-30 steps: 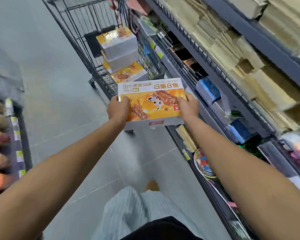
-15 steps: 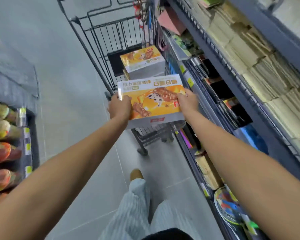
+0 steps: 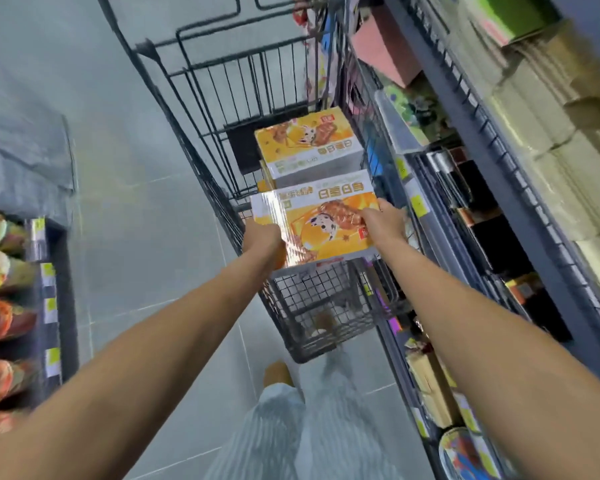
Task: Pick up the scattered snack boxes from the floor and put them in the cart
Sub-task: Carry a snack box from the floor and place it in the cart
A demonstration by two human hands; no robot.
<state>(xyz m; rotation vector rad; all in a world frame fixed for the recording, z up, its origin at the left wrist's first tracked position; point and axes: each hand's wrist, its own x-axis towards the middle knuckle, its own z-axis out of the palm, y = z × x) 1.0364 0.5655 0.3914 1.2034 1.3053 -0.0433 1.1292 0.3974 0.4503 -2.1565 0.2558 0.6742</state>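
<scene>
We hold a yellow snack box (image 3: 321,220) over the near end of the cart (image 3: 312,317), left hand (image 3: 262,242) and right hand (image 3: 383,223) each with its grip clamped on one side, another box (image 3: 307,147) lying inside.

The cart (image 3: 243,109) stands on the floor (image 3: 125,161), close beside the shelves (image 3: 499,188) on its right. A box (image 3: 309,147) sits inside the cart. Nearer to the person, another box (image 3: 323,216) is above the cart's basket, between the left hand (image 3: 262,240) and the right hand (image 3: 385,223). More shelves (image 3: 32,289) stand far left.
</scene>
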